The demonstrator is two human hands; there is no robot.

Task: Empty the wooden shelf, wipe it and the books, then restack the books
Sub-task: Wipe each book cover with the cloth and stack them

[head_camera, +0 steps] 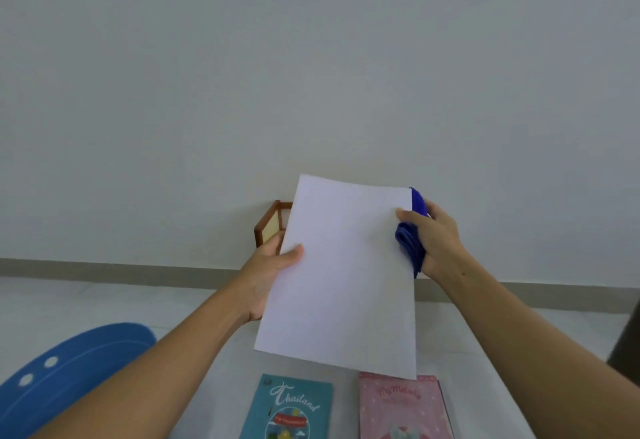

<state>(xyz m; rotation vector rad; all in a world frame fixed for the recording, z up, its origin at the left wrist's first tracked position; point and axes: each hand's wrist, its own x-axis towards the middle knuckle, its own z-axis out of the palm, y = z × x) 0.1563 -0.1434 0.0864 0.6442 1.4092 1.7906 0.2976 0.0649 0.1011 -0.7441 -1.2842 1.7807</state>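
A large white book (343, 275) is held up in the air in front of me, its plain cover facing me. My left hand (273, 272) grips its left edge, thumb on the cover. My right hand (434, 237) holds a bunched blue cloth (410, 241) against the book's right edge, thumb on the cover. Behind the book, a corner of the small wooden shelf (268, 225) shows against the wall; most of it is hidden. On the floor below lie a teal "Thailand" book (287, 407) and a pink book (403, 411).
A blue rounded object with white dots (69, 369) lies at the lower left beside my left forearm. A grey baseboard (104, 268) runs along the bare white wall. A dark object (627, 345) sits at the right edge.
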